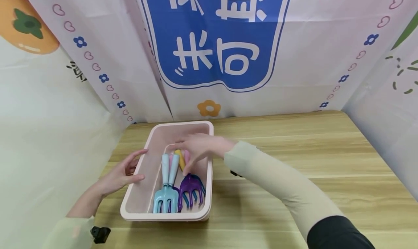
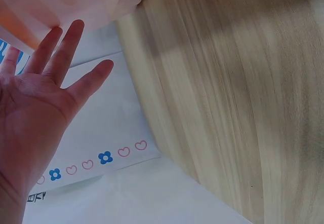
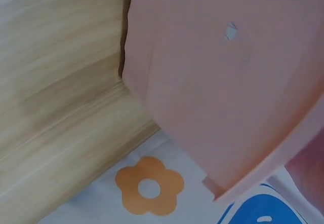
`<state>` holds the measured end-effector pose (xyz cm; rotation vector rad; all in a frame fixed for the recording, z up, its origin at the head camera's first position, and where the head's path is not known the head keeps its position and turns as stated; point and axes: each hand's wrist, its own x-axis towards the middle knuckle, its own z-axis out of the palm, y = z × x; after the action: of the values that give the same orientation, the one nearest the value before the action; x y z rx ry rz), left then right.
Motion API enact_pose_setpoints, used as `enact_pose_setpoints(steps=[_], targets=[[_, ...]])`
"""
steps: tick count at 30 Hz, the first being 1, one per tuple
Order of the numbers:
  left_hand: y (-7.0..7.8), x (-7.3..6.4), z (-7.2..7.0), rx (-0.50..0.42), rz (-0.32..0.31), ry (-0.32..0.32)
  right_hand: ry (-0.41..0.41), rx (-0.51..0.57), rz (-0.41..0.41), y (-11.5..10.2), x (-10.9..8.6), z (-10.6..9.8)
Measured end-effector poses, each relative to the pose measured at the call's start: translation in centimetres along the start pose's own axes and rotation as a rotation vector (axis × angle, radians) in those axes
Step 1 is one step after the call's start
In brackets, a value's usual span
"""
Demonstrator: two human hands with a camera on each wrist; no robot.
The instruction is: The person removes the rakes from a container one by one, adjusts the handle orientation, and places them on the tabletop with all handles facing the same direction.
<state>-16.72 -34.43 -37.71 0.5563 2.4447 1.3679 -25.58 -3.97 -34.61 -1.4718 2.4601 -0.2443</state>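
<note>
A pale pink plastic bin (image 1: 137, 202) stands on the table and holds small garden tools. Inside lie light blue hand forks (image 1: 166, 197), a purple hand rake (image 1: 191, 185) and a blue rake partly beneath it. Yellow (image 1: 179, 160) and pink handles show beside them. My right hand (image 1: 199, 145) is over the bin, blurred, fingers spread and thumb close to the purple rake; I see no firm grip. My left hand (image 1: 119, 174) is at the bin's left side, fingers extended against the outer wall and thumb at the rim. The left wrist view shows its open palm (image 2: 30, 102).
The wooden table (image 1: 294, 162) extends to the right of the bin. A printed white cloth (image 1: 313, 67) hangs along the back, close behind the bin, and more cloth walls rise at both sides. The right wrist view is mostly the bin's outer wall (image 3: 202, 82).
</note>
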Motion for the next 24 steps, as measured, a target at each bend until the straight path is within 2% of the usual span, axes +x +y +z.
enact_pose_setpoints(steps=[13,16,24], targets=[[-0.1,0.1,0.2,-0.017,-0.005,-0.003,-0.109,0.087,0.074,0.5,2.4,1.6],[0.0,0.1,0.2,-0.017,-0.009,-0.001,-0.132,0.080,0.093,0.6,2.7,1.8],[0.1,0.0,0.2,-0.015,-0.021,0.004,-0.162,0.271,0.209,0.6,3.1,1.9]])
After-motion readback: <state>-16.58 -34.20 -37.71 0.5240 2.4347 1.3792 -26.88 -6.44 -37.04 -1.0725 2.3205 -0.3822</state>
